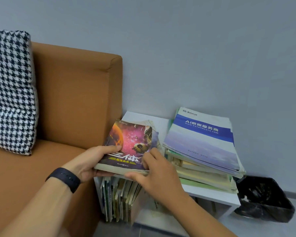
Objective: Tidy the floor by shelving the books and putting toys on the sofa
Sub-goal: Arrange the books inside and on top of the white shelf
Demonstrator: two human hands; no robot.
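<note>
Holding: both hands grip one paperback book (128, 147) above the white shelf (210, 194).
Left hand (91, 163): thumb on cover, fingers curled beneath.
Right hand (157, 175): pinching the book's near right corner.
Shelf's left: orange sofa (72, 100).

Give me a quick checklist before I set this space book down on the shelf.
1. Left hand grips the space book: ok.
2. Right hand holds its near right corner: ok.
3. Bare spot on the shelf top left of the magazine stack: ok.
4. Stack sits squarely: not ok, it leans and fans out.
5. Room in the lower compartment beside the upright books: cannot tell.
</note>
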